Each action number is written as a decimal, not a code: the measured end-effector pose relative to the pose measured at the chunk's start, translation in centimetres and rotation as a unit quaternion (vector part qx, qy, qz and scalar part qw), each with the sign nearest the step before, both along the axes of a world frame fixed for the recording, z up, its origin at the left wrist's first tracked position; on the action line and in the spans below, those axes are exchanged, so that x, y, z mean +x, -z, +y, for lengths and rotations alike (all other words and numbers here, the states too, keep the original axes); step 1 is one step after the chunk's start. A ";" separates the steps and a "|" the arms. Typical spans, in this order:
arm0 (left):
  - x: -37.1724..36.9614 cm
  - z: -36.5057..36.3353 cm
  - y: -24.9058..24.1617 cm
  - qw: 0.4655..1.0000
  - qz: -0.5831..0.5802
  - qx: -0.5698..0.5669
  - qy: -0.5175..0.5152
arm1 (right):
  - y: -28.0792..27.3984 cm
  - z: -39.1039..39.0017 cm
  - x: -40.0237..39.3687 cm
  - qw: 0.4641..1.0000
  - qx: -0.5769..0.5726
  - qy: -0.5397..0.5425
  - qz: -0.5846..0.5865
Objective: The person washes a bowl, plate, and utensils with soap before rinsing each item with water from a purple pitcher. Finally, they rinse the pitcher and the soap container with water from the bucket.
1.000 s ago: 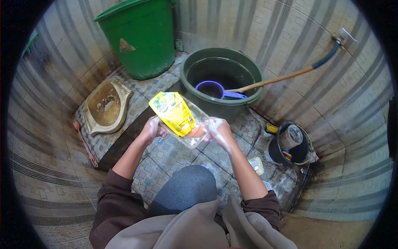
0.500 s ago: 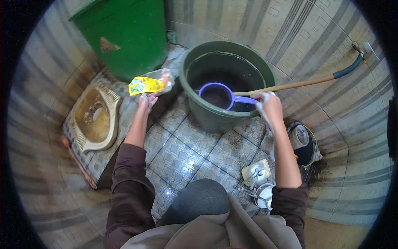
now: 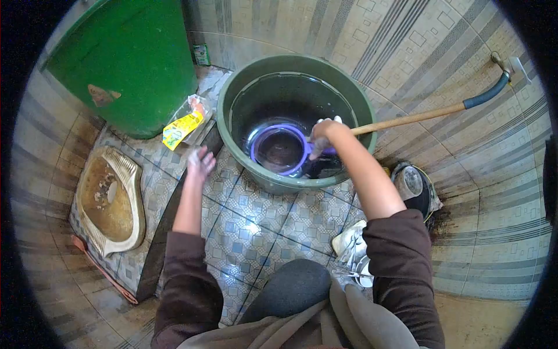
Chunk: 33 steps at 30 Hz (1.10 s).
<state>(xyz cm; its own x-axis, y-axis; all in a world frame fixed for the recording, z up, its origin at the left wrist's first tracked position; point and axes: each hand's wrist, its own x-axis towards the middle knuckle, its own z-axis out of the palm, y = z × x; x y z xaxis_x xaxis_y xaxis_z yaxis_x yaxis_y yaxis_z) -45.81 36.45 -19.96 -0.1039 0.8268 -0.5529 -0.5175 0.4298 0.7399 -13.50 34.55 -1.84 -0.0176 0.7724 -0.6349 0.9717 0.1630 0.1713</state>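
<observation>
A purple water dipper sits low in the large dark green tub, its ring-shaped rim tilted in the water. My right hand grips the dipper's handle inside the tub, its fingers wet with suds. Outside the tub's left side, my left hand is open, with spread, sudsy fingers and nothing in it. Just above that hand, on the tiled ledge, lies a yellow packet in clear plastic with something pinkish-orange at its top end. The hand and packet are apart.
A tall green barrel stands back left, beside a squat toilet. A hose runs from the wall tap into the tub. At right are a black bucket and cutlery with white dishes. A brown stick lies left.
My left hand has come away from the yellow packet, which now lies angled on the ledge. My right hand has moved inward over the tub, lowering the dipper into the water. The view has shifted.
</observation>
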 end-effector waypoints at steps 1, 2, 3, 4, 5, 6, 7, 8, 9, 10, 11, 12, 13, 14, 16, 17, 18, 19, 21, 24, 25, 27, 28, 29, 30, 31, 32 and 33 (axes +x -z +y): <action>0.7 -2.2 0.2 1.000 0.014 -0.016 0.002 | -0.3 0.5 0.5 0.998 -0.034 0.015 0.046; 1.0 -3.9 1.5 0.998 -0.005 -0.047 0.032 | 2.6 2.6 2.2 0.989 -0.073 0.072 0.109; 1.4 -5.4 2.7 0.995 -0.023 -0.079 0.065 | -1.0 1.3 1.2 0.983 -0.063 0.114 0.132; 3.0 -7.6 0.7 0.987 -0.004 -0.115 0.110 | -0.5 1.6 1.7 0.974 -0.099 0.126 0.161; 5.2 -9.4 -1.6 0.977 0.014 -0.149 0.154 | -0.1 1.9 2.5 0.964 -0.132 0.136 0.187; 6.5 -10.1 -1.4 0.976 0.013 -0.147 0.161 | -0.8 1.3 2.5 0.963 -0.129 0.144 0.185; 7.5 -10.7 -1.1 0.956 -0.038 -0.183 0.225 | -2.1 0.4 2.2 0.970 -0.061 0.141 0.186; 8.6 -11.3 -1.0 0.929 -0.087 -0.218 0.285 | -3.2 -0.5 2.2 0.973 0.007 0.135 0.186; 9.8 -11.8 -1.0 0.928 -0.085 -0.219 0.288 | -3.9 -1.5 2.5 0.973 0.007 0.138 0.187; 11.1 -12.1 -1.3 0.924 -0.090 -0.199 0.315 | -4.5 -2.7 3.0 0.960 0.076 0.174 0.204; 12.3 -12.4 -1.7 0.918 -0.094 -0.179 0.342 | -4.9 -3.8 3.8 0.941 0.146 0.210 0.220; 13.4 -12.6 -2.0 0.916 -0.089 -0.180 0.346 | -4.3 -4.8 5.0 0.915 0.194 0.220 0.278; 14.6 -12.6 -2.5 0.911 -0.054 -0.152 0.381 | -3.5 -5.7 6.0 0.912 0.199 0.225 0.280; 15.8 -12.6 -3.5 0.902 -0.019 -0.121 0.414 | -3.1 -6.7 6.8 0.849 0.226 0.280 0.387; 18.3 -13.1 -6.4 0.892 -0.004 -0.129 0.433 | -4.1 -9.3 7.7 0.716 0.228 0.356 0.555; 19.4 -13.5 -8.0 0.882 0.005 -0.148 0.447 | -4.8 -10.3 8.3 0.711 0.237 0.355 0.559; 20.6 -14.0 -9.0 0.873 0.010 -0.143 0.467 | -5.3 -11.2 8.9 0.662 0.235 0.354 0.617; 21.9 -14.5 -9.8 0.870 0.019 -0.140 0.472 | -5.7 -12.2 9.6 0.608 0.229 0.353 0.673; 24.8 -15.8 -11.2 0.832 0.106 -0.100 0.536 | -7.7 -14.7 11.3 0.546 0.204 0.349 0.734; 30.1 -17.5 -14.5 0.775 0.111 -0.078 0.617 | -10.6 -19.2 14.5 0.506 0.201 0.345 0.765; 32.1 -17.7 -13.9 0.769 0.121 -0.064 0.625 | -11.7 -21.1 15.7 0.511 0.203 0.333 0.766; 36.4 -17.5 -11.8 0.750 0.084 -0.054 0.654 | -12.9 -24.6 17.9 0.560 0.220 0.314 0.735; 38.5 -18.3 -12.1 0.750 0.067 -0.070 0.654 | -12.8 -26.3 19.1 0.559 0.203 0.309 0.742; 40.3 -18.7 -11.3 0.750 0.067 -0.073 0.654 | -12.4 -28.1 20.0 0.558 0.200 0.310 0.743; 42.0 -19.1 -10.2 0.747 -0.018 -0.077 0.660 | -11.9 -30.0 20.7 0.572 0.203 0.331 0.723; 43.4 -19.7 -9.0 0.737 -0.103 -0.081 0.663 | -11.3 -31.9 21.5 0.585 0.206 0.352 0.701; 44.6 -20.8 -8.3 0.735 -0.104 -0.086 0.664 | -10.3 -33.6 22.4 0.607 0.219 0.369 0.669; 45.7 -21.9 -7.5 0.775 -0.160 -0.139 0.595 | -9.3 -35.3 23.1 0.629 0.233 0.385 0.634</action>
